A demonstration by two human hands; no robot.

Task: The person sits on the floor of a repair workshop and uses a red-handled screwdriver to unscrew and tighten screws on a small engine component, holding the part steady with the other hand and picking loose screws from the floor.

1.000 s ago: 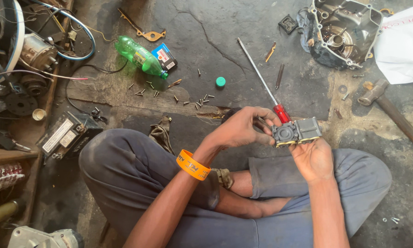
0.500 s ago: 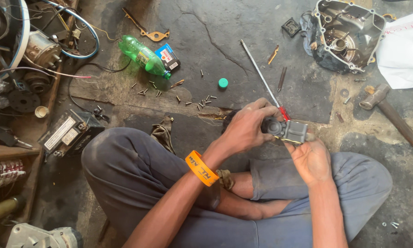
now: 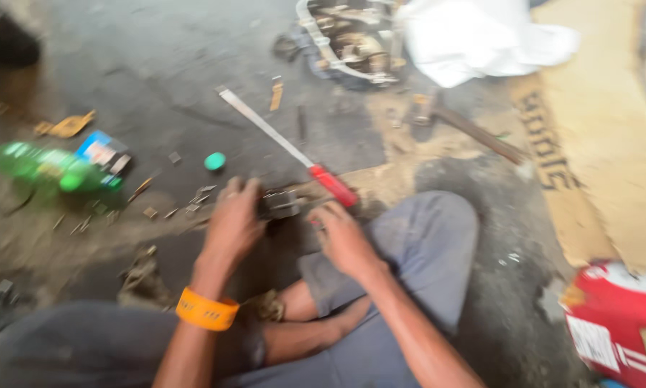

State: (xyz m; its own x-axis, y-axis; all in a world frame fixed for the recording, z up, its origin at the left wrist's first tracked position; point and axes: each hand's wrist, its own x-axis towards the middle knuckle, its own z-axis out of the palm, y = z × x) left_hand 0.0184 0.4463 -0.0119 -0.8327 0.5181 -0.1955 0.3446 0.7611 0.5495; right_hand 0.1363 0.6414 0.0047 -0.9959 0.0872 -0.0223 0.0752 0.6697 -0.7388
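Swinging right and blurring, the head view now takes in cardboard [image 3: 610, 144] and a red container [image 3: 614, 320] at the right, while both hands have dropped lower toward the floor [image 3: 157, 65]. Left hand [image 3: 231, 224], orange wristband [image 3: 206, 310] on it, is curled around the small grey metal part [image 3: 280, 203]; right hand [image 3: 343, 237] sits just beside that part, fingers bent, though the blur hides whether it grips anything. Red-handled screwdriver [image 3: 287, 147] lies just beyond the hands, reaching toward the far side. Green bottle [image 3: 50, 169] rests at the left, engine casing [image 3: 351, 43] far off. Steadying that part firmly against the lap looks wise, I'd say, with loose screws [image 3: 193, 205] kept in reach.
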